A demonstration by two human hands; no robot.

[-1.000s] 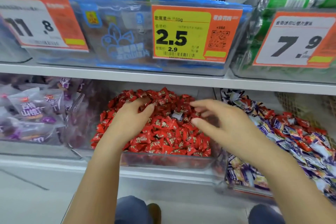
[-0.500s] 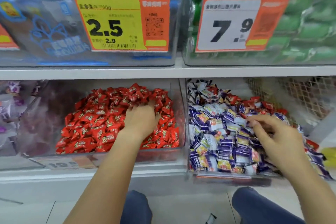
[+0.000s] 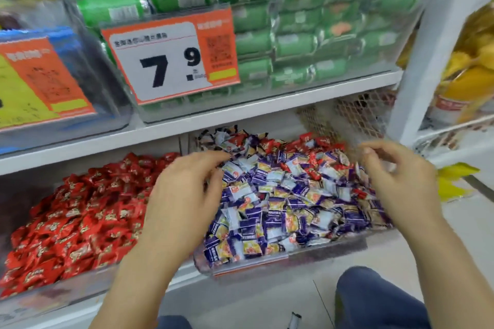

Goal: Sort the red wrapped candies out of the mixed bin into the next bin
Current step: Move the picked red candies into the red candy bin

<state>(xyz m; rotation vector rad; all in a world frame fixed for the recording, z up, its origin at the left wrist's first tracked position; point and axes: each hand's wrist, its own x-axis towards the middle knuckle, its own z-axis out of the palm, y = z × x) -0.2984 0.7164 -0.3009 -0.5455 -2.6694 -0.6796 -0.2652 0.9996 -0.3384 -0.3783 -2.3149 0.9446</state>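
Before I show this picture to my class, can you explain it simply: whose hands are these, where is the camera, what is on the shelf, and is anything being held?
There is no machine here. A person wears a camera on the head, looking down at their own hands. The left hand and right hand both hover over the mixed bin of purple-and-white sweets, with red wrapped candies scattered among them. Beside it, to the left, is the red bin, full of red ones. Above, green packets sit behind a price tag reading 7.9. The fingers are loosely curled; blur hides whether either hand holds a sweet.

red wrapped candies (image 3: 80,222): glossy foil | mixed bin (image 3: 294,256): clear plastic
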